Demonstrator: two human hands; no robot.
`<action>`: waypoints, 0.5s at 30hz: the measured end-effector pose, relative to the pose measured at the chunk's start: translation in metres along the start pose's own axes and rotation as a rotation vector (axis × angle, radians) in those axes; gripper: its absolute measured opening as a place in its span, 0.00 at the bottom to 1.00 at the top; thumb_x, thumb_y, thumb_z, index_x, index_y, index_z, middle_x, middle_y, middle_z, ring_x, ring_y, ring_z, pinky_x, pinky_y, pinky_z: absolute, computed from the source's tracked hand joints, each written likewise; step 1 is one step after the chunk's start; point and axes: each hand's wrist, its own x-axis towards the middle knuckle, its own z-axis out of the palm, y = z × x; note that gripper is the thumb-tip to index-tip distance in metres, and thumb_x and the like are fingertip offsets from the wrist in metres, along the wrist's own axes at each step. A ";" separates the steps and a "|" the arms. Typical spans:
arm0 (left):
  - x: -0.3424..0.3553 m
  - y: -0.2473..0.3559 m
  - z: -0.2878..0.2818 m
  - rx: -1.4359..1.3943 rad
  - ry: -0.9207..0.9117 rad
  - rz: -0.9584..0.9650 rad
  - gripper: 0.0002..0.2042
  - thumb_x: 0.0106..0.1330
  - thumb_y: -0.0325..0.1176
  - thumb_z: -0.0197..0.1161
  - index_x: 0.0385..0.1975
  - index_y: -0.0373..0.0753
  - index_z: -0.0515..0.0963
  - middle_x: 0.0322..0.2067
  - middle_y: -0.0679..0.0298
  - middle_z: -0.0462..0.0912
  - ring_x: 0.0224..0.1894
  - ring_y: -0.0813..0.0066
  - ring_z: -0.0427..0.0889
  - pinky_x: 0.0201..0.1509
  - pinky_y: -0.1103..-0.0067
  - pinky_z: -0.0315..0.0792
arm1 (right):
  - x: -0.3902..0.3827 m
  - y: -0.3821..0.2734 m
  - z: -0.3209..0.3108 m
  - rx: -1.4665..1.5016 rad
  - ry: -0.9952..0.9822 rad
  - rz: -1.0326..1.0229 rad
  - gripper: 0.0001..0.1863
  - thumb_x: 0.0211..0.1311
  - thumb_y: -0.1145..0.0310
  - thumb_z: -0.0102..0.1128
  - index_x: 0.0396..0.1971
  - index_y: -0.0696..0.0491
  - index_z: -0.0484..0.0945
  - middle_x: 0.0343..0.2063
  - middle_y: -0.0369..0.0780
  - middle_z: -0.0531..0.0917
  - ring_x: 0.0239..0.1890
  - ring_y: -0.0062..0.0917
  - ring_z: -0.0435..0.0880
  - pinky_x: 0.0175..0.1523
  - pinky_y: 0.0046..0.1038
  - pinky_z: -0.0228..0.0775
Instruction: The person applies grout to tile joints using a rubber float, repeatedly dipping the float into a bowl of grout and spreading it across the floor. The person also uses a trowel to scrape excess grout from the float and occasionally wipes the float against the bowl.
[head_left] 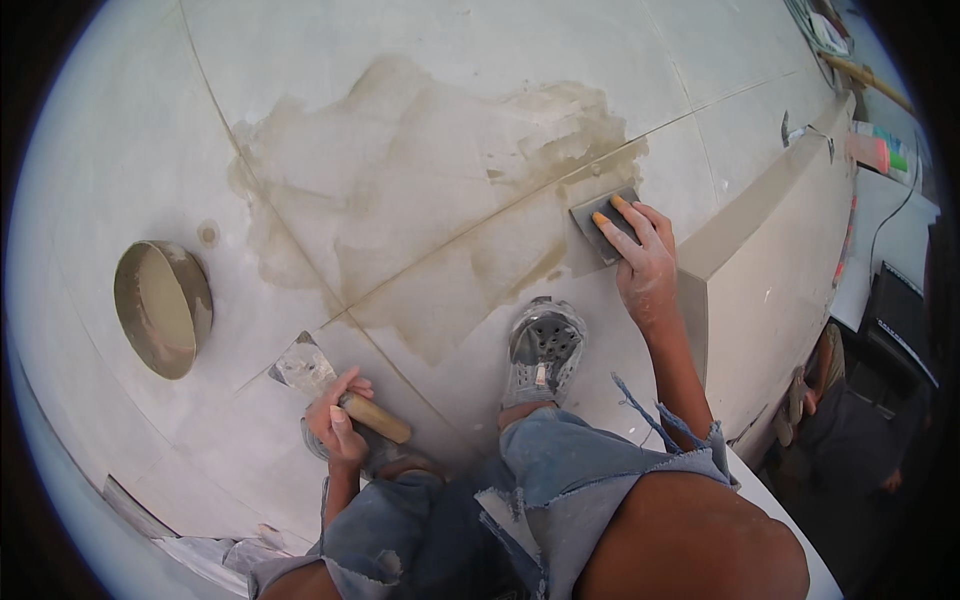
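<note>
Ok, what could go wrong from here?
The right shoe sits close to the smeared patch, so a step could mark it. The right hand, on the dark pad, is near the ledge and might knock its corner. The putty knife in the left hand could scratch the floor if it dips.

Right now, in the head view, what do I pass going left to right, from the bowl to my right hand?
Bowl, putty knife in your left hand, your right grey clog, flat dark pad under your right hand.
</note>
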 end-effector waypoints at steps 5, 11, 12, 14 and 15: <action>-0.001 -0.001 -0.001 -0.024 0.003 -0.018 0.37 0.83 0.59 0.42 0.54 0.25 0.85 0.33 0.51 0.89 0.33 0.62 0.89 0.41 0.71 0.81 | 0.019 -0.006 0.018 0.034 0.065 -0.009 0.29 0.52 0.86 0.61 0.51 0.43 0.92 0.61 0.39 0.86 0.63 0.41 0.80 0.68 0.39 0.74; 0.003 -0.004 0.000 0.001 -0.015 0.011 0.37 0.83 0.58 0.42 0.54 0.25 0.85 0.32 0.51 0.89 0.33 0.63 0.88 0.42 0.71 0.80 | 0.022 0.001 0.009 0.044 0.072 -0.028 0.32 0.49 0.87 0.62 0.53 0.42 0.92 0.61 0.38 0.86 0.64 0.40 0.80 0.69 0.39 0.73; 0.005 -0.003 -0.001 0.007 -0.008 0.020 0.36 0.83 0.58 0.42 0.54 0.25 0.85 0.32 0.51 0.88 0.33 0.63 0.88 0.42 0.71 0.80 | 0.015 0.001 0.009 0.036 0.059 -0.023 0.33 0.49 0.87 0.62 0.54 0.42 0.91 0.61 0.38 0.86 0.64 0.40 0.80 0.70 0.39 0.73; 0.004 -0.002 0.004 -0.002 0.000 0.021 0.36 0.83 0.57 0.42 0.54 0.25 0.85 0.32 0.51 0.88 0.33 0.63 0.88 0.42 0.71 0.80 | 0.009 0.002 0.011 0.051 0.033 -0.021 0.34 0.48 0.88 0.61 0.54 0.43 0.91 0.61 0.38 0.86 0.64 0.40 0.80 0.70 0.39 0.73; 0.002 -0.002 0.005 -0.010 0.009 0.018 0.36 0.83 0.57 0.42 0.54 0.25 0.85 0.32 0.51 0.88 0.33 0.63 0.88 0.42 0.71 0.80 | 0.007 0.002 0.011 0.057 0.019 -0.020 0.34 0.48 0.89 0.60 0.54 0.43 0.91 0.61 0.38 0.86 0.64 0.40 0.80 0.70 0.39 0.73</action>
